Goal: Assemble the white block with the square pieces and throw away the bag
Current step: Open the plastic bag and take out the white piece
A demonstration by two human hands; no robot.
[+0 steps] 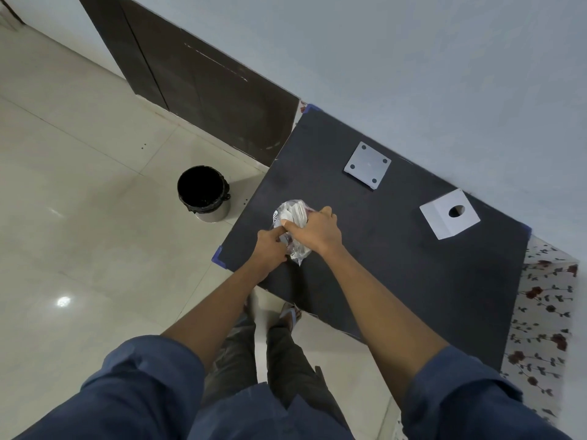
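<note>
Blue sleeves (152, 385) frame your nearest view, both forearms reaching out over the near left corner of the dark table (397, 281). Your left hand (268, 246) pinches the near end of the clear plastic bag (293, 217), and your right hand (313, 233) is closed over its middle. The bag lies close to the table's left edge, its long axis running from you toward the far side, white pieces visible inside. Beyond it the tabletop is open. Farther right sits the white block (449, 214), round hole facing up; farther still a square plate (367, 165) with four corner holes, near the wall. On the floor, left of the table, stands a black-lined bin (203, 193).
</note>
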